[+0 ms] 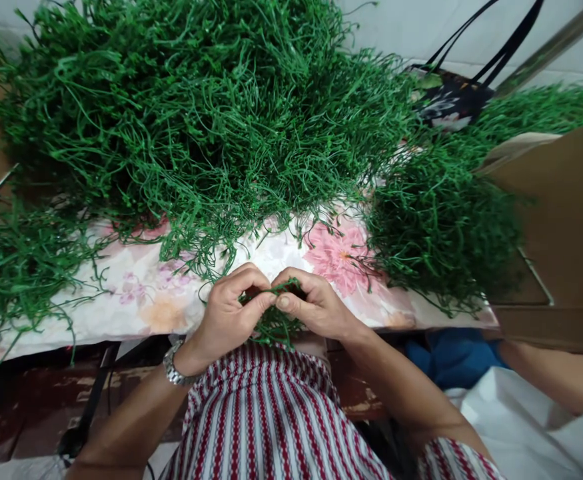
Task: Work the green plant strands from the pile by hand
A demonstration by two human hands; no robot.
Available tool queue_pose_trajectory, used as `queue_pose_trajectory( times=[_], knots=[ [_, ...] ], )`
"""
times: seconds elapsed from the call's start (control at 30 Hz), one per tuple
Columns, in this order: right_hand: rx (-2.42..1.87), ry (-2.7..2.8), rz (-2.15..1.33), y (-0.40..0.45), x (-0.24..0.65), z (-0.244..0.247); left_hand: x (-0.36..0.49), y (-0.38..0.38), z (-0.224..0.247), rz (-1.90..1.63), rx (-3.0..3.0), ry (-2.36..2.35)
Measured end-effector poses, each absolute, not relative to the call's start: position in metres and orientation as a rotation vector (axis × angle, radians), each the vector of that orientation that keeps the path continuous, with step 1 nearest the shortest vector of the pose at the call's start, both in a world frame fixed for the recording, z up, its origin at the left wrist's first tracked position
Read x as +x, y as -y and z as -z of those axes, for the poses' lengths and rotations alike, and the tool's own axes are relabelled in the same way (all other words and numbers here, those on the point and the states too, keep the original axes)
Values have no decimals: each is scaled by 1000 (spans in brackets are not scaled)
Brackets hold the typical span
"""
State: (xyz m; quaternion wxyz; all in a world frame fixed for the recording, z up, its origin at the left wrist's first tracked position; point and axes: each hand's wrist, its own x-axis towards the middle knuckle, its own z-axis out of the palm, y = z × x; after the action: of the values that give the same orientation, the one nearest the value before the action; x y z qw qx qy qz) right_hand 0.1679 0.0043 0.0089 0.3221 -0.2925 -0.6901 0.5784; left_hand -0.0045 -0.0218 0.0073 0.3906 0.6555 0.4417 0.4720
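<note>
Pale wall (381, 27) was seen at the far side in the head view, and a floral cloth (341, 257) was spread in front of it. Most of its far part was covered by a large green pile (211, 113) of thin, tangled stems; a left heap (26, 267) and a right heap (441, 227) were also seen, the latter beside a cardboard box (561, 220). At the far right, a patterned bag (454, 100) was set near the greenery. Just off the near edge, in the middle, a green sprig (284, 288) was held above the lap between the left hand (234, 307) and the right hand (321, 303). Both were set close together, thumb and forefinger of each pinched on it; more green strands (276, 328) were seen beneath, but whether these were joined to it could not be told. From its thin stalk, the sprig was judged very light and pliable, perhaps springy, with a gloss by which it might be made slightly slippery. Snagging on neighbouring strands was thought likelier than breakage, though small tips might be easily bent. A fingertip pinch on the bare stalk, clear of the branching ends, was judged the surest hold.
</note>
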Motion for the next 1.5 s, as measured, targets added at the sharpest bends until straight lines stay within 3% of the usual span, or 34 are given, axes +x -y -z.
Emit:
queue_pose_trajectory(
  times=[0.13,0.57,0.83,0.97,1.13,1.17,1.3,1.5],
  knots=[
    [-771,1926,-1444,-7,172,-7,-11,21,-13,-945,1576,-1094],
    [-822,2375,-961,-11,174,-18,-8,25,-17,-878,1904,-1263],
    [-230,2816,-988,-9,188,-38,-26,35,-29,-684,2326,-707],
    [-562,2797,-614,-10,218,-68,-45,30,-28,-801,2224,-928],
    [-1577,1827,784,-35,296,-118,-50,20,-23,-1034,1891,-1288],
    [-1724,1706,913,-44,313,-122,-49,19,-22,-1050,1837,-1314],
    [-2073,2041,741,-76,364,-114,-44,20,-20,-996,1726,-1321],
    [-1696,1936,550,-64,343,-98,-35,19,-27,-1091,1363,-1250]
  ],
)
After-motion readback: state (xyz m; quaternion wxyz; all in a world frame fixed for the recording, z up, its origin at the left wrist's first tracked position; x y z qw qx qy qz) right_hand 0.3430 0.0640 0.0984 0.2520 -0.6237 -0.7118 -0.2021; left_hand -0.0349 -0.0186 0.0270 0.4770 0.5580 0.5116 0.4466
